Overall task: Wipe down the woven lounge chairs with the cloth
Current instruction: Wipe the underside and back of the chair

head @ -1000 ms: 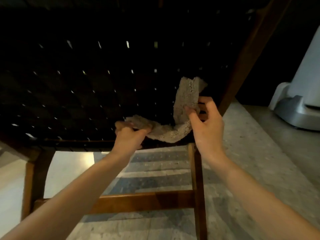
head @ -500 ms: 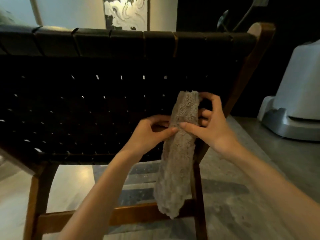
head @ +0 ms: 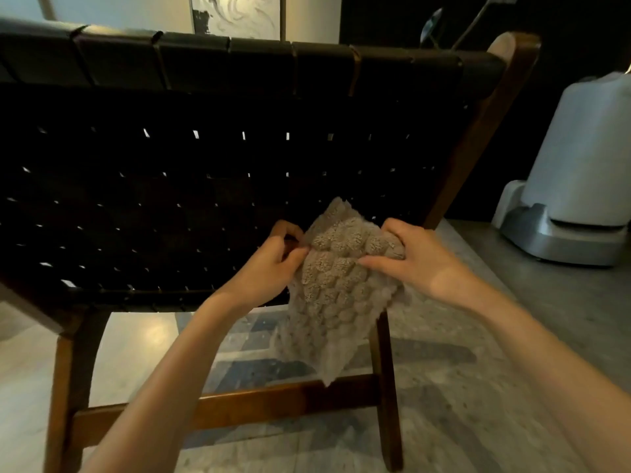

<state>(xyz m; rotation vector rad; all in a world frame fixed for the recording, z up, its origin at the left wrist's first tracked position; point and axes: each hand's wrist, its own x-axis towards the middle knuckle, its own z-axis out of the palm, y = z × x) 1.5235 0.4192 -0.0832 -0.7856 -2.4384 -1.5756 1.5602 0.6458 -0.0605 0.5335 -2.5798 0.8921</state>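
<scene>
Two hands are gripping one cloth (head: 336,302) in front of the chair (head: 259,63): the left hand (head: 269,264) is pinching its upper left edge and the right hand (head: 415,264) is clutching its upper right corner, close together with the cloth spread between them. The cloth is hanging with its long axis running down from the hands toward the wooden crossbar (head: 259,406). The woven back (head: 170,206) is lying just beyond both hands, the left hand seeming nearer, so the coming wipe is probably calling for a short forward press.
</scene>
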